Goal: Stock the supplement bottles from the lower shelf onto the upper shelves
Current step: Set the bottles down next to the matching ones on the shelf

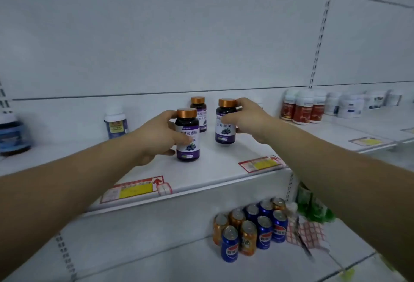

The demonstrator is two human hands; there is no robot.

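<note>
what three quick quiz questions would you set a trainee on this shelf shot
1. True or false: the left hand grips the front copper-capped bottle.
2. How many copper-capped bottles are in view?
3. What stands on the lower shelf? A. drink cans B. glass jars C. folded towels
Key: 1 true. 2 three: the front one, the right bottle in the right hand, the back bottle. 3 A.
</note>
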